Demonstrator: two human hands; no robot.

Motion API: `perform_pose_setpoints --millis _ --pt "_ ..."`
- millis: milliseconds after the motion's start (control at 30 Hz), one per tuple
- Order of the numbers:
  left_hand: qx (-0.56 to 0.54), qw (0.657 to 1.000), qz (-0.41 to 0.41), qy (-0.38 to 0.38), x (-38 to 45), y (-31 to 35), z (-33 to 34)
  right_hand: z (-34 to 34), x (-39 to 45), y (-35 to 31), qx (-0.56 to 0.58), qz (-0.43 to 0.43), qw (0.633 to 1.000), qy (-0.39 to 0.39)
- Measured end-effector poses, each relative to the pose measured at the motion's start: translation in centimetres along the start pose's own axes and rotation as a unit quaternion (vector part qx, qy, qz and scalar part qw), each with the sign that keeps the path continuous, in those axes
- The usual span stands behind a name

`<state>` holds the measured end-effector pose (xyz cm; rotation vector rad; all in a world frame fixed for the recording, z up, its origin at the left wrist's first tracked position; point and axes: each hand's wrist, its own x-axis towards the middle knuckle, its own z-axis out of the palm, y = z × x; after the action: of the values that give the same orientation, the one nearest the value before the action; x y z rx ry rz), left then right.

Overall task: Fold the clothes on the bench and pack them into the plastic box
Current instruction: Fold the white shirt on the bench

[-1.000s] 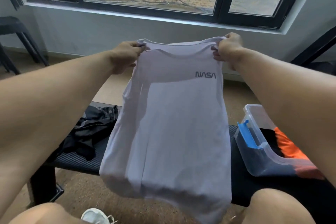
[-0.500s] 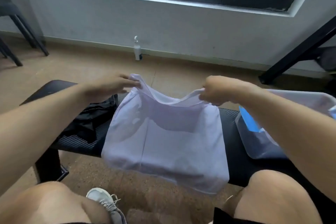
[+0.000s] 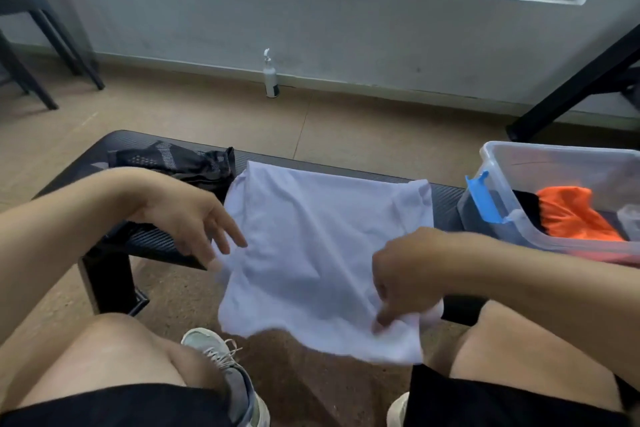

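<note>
Head view shows the white T-shirt point(image 3: 322, 246) spread across the black bench point(image 3: 446, 198), its near hem hanging off the front edge toward the person's knees; by the look of it no fold has been made in it yet. At the right hand point(image 3: 412, 277), the fingers point down and pinch the near hem between thumb and fingertips. Just left of the shirt's edge, the left hand point(image 3: 194, 218) hovers with fingers spread and loose, the tips about touching the cloth but holding nothing. Beyond those left fingers a crumpled black garment point(image 3: 180, 163) lies on the bench, apparently unfolded. To the right of the right hand, the clear plastic box point(image 3: 554, 156) with a blue latch point(image 3: 483, 196) already holds an orange garment point(image 3: 571, 211) over something dark. So packing is partly done; this shirt and the black piece remain.
</note>
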<state>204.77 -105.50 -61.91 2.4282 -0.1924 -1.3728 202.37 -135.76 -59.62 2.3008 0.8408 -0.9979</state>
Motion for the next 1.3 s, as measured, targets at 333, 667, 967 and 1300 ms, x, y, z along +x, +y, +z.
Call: perform_pose_setpoints --millis 333,667,967,1300 --pt "0.045 0.900 -0.018 0.434 12.3 1.1 -1.8 0.7 14.1 8.1 0.258 0.248 0.906 0.228" --pt "0.262 0.828 -0.088 0.488 15.7 -0.8 -4.6 0.7 14.7 11.3 0.189 0.312 0.907 0.208" --pt "0.132 0.721 -0.031 0.679 15.6 -0.8 -6.3 -1.0 14.5 12.3 0.170 0.368 0.872 0.275" --pt "0.134 0.798 0.018 0.587 15.2 1.0 -4.6 1.0 17.0 13.1 0.231 0.348 0.878 0.233"
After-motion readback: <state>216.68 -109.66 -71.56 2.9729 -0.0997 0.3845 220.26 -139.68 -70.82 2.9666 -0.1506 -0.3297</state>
